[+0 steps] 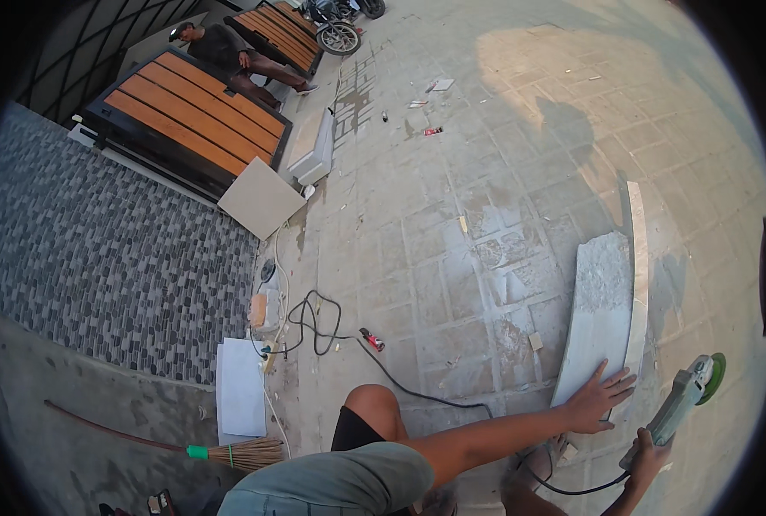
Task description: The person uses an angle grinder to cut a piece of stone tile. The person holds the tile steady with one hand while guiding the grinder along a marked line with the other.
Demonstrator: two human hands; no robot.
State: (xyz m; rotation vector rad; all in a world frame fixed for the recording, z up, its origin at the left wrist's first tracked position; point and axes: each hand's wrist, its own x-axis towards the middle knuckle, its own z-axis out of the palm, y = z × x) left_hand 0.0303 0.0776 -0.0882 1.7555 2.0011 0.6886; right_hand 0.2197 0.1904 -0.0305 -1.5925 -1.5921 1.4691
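Here, the slab (599, 310) lies flat on the paved ground (452, 172), a long pale piece with a rough grey upper face. A narrow strip (636, 275) lies along the slab's right edge, touching it. The left hand (598, 397) rests on the slab's near end, fingers spread open and pressed flat. The right hand (645, 456) is closed around the body of a grinder (684, 400), held just right of the slab's near end, its green guard pointing away from the person. The grinder's black cable (417, 394) runs left from the slab's near end past a bare knee (374, 404) to a coil. Far left of the slab lie a white sheet (240, 387) and a broom (228, 451). Well beyond the slab's far end, a person (228, 56) sits by a slatted bench (189, 112), with a square tile (261, 198) beside it.
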